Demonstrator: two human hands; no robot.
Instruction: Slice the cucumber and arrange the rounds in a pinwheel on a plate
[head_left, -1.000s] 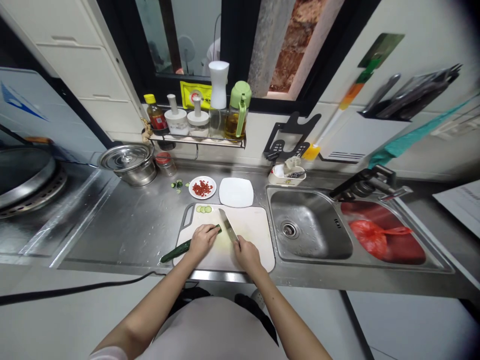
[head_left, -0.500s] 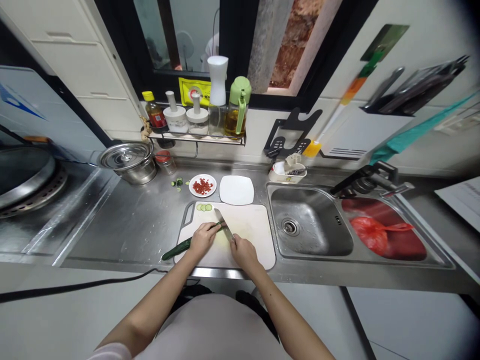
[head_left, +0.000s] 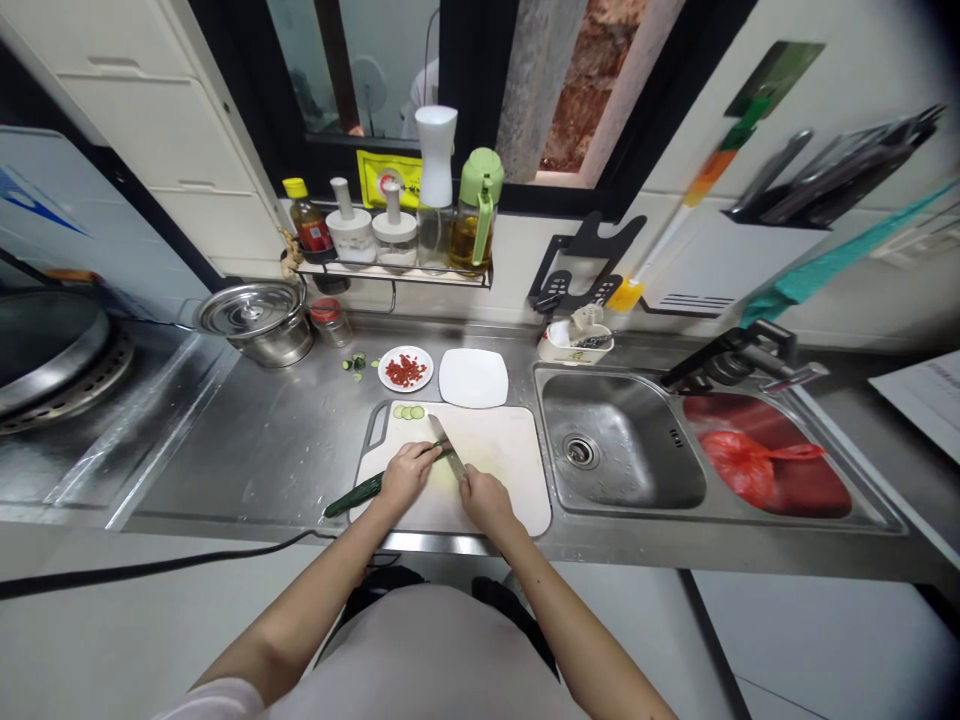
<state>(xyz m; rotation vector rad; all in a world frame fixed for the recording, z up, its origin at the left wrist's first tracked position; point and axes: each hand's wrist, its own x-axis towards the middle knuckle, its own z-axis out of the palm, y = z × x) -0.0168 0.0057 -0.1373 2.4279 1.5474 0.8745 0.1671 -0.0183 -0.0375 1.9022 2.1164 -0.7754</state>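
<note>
A long dark green cucumber (head_left: 355, 495) lies slantwise across the left part of the white cutting board (head_left: 517, 440), its near end past the board's edge. My left hand (head_left: 406, 474) is closed over its upper part and hides much of it. In my right hand (head_left: 486, 498) is the handle of a kitchen knife (head_left: 448, 447), whose blade points up and left across the cucumber's far end, close to my left fingertips. Several pale cucumber slices (head_left: 409, 412) rest at the board's upper left.
Behind the board stand a plate of chopped red pieces (head_left: 406, 371) and a white square plate (head_left: 472, 378). Green scraps (head_left: 358, 364) lie near a lidded steel pot (head_left: 259, 322). To the right is a sink (head_left: 622, 440); a red bag (head_left: 739, 468) sits in its second basin.
The view has tilted very slightly, so the scene sits a little higher. Both hands, the knife and the cucumber keep nearly the same places on the board.
</note>
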